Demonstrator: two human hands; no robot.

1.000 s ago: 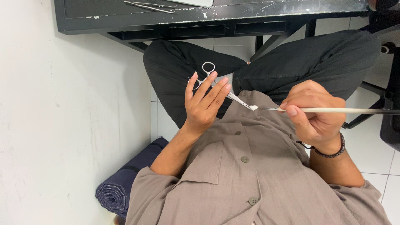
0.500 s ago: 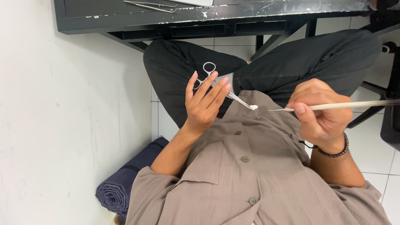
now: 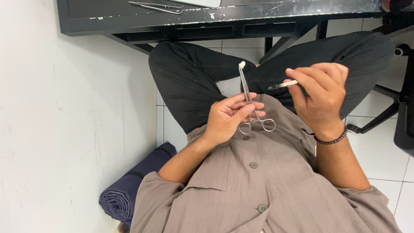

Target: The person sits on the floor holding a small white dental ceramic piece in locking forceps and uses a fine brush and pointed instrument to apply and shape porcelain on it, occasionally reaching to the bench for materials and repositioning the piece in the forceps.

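Note:
My left hand (image 3: 230, 115) holds metal forceps (image 3: 250, 101) with ring handles toward me and the tips pointing away. A small white wad (image 3: 242, 64) sits clamped in the tips. My right hand (image 3: 321, 97) is closed around a thin pale stick (image 3: 282, 85), whose dark tip points left toward the forceps. Both hands hover over my lap, above my dark trousers and grey-brown buttoned shirt. A dark bead bracelet (image 3: 331, 140) circles my right wrist.
A black table edge (image 3: 215, 17) runs across the top, with metal instruments (image 3: 155, 6) lying on it. A white wall fills the left. A rolled dark blue cloth (image 3: 129, 190) lies on the tiled floor. A black chair base (image 3: 388, 112) stands at the right.
My left hand has flipped the forceps: the rings now point toward me and the wad away. My right hand has drawn the stick back, so only its short tip shows.

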